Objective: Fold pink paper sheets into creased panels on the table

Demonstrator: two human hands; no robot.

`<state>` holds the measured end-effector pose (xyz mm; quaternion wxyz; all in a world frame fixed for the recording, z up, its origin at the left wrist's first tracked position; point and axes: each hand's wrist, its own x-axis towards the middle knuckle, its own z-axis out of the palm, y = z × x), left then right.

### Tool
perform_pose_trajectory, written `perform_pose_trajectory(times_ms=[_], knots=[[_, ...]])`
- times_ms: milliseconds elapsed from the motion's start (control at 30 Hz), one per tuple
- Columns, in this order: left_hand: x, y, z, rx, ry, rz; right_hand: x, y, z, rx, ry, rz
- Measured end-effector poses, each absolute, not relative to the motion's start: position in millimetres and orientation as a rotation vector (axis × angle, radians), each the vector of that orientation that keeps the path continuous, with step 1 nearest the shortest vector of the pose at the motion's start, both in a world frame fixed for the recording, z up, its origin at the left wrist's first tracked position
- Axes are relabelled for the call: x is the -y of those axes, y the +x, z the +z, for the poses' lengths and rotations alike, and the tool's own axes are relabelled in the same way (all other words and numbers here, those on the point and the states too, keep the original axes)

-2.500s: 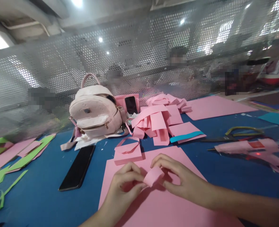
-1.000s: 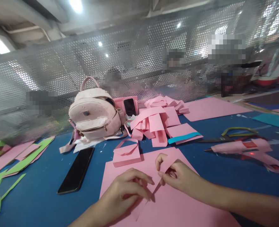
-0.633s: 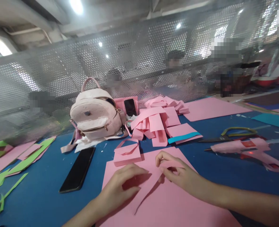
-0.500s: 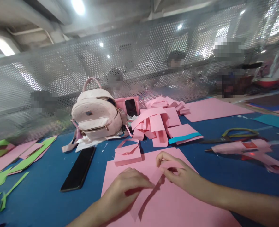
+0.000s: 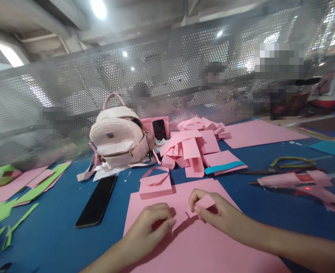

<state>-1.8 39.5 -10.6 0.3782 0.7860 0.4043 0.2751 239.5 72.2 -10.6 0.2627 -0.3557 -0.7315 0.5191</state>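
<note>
My right hand (image 5: 213, 210) pinches a pink paper strip (image 5: 206, 201), one end of which shows folded over its fingers. To its left, my left hand (image 5: 150, 231) is closed with thumb and forefinger together at the strip's other end. The stretch between the hands blends into the pink sheet (image 5: 207, 246) below, where a thin dark shadow joins them. Both hands are just above this large sheet. At the sheet's far edge sits a small pink paper bag (image 5: 156, 186) with a paper handle.
A black phone (image 5: 97, 201) lies left of the sheet, with a pale pink backpack (image 5: 119, 138) behind it. Cut pink pieces (image 5: 191, 148) are heaped beyond the paper bag. At right lie a pink glue gun (image 5: 301, 182) and scissors (image 5: 292, 162); green paper strips (image 5: 22, 220) lie at left.
My left hand has drawn its fingers in from lying along the strip to a pinch. The strip has turned nearly edge-on, and its end now stands up over my right hand.
</note>
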Motion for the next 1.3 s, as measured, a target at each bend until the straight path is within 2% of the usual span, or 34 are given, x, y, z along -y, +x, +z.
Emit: perform_pose_trajectory(times_ms=[200, 567, 900, 1300], knots=[[-37, 2, -7, -1.121, 2.057, 0.632, -70, 239, -3, 2.014, -0.774, 1.493], [-38, -1, -10, -1.113, 2.042, 0.64, -70, 238, -11, 2.013, -0.838, 1.516], [-30, 6, -4, -1.006, 2.089, 0.579, -69, 239, -16, 2.314, -0.857, 1.155], [-24, 15, -16, -1.085, 2.144, 0.624, -63, 238, -15, 2.415, -0.782, 0.985]])
